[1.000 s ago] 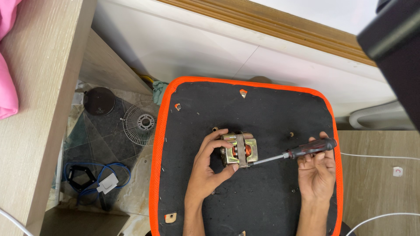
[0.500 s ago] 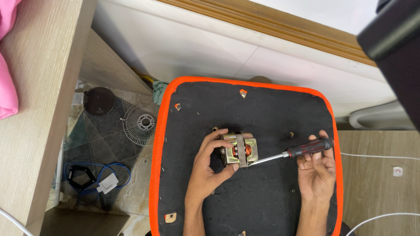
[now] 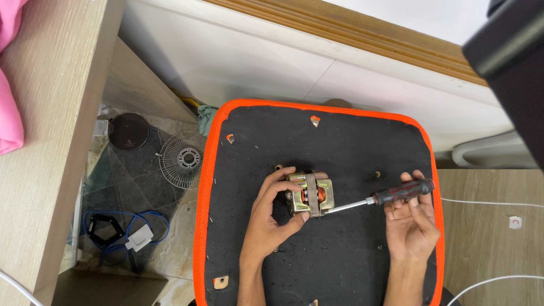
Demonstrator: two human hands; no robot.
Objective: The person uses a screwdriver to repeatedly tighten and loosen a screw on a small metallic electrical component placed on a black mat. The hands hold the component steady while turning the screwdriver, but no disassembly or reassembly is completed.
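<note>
A small metal motor (image 3: 310, 194) with copper windings rests on a black pad with an orange border (image 3: 351, 141). My left hand (image 3: 271, 218) cups the motor from its left side, thumb beneath and fingers above. My right hand (image 3: 412, 222) holds a screwdriver (image 3: 378, 198) by its dark handle with red marks. The steel shaft points left and its tip touches the motor's right side.
A round fan grille (image 3: 184, 159) and a dark disc (image 3: 128, 131) lie on the tiled floor at left, with a blue cable and white plug (image 3: 137, 239). A wooden shelf panel (image 3: 51, 130) stands at left with pink cloth (image 3: 10, 107). White cables (image 3: 487, 202) cross the wooden surface at right.
The screwdriver handle has shifted slightly in my right hand. My left hand and the motor have stayed in place.
</note>
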